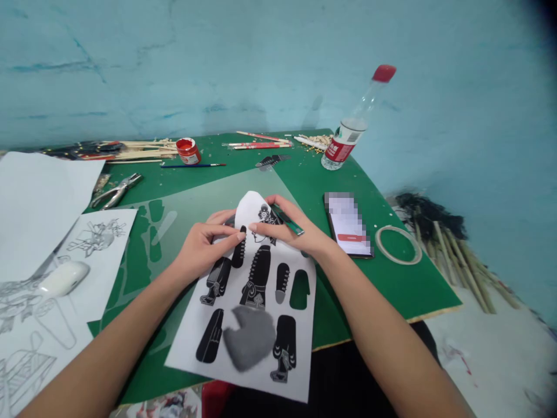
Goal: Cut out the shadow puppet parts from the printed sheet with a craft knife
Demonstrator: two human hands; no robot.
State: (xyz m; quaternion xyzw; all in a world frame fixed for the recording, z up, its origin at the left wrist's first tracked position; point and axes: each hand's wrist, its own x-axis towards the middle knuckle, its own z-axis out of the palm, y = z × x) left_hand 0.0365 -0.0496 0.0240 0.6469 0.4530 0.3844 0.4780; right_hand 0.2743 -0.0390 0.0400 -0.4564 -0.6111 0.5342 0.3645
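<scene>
A white printed paper sheet (270,366) with black puppet-like figure parts hangs over the front of the green table. My left hand (209,244) pinches its upper left side, thumb beside a small black laced shape. At the upper right, my right hand (300,226) grips the same sheet, thumb on top near a patterned head. Tucked in that hand is a slim green and silver tool (287,219), which looks like a craft knife. The sheet's top edge curls upward between the hands. One boot-shaped cutout in the sheet (299,289) lets the green tabletop show through.
Transparent film (209,194) lies under my arms. Left are drawings (104,232), a white mouse (65,277) and a hole punch (119,188). Behind stand a red paint jar (188,152) and a bottle (343,139); right, a phone (348,223) and a tape ring (398,245).
</scene>
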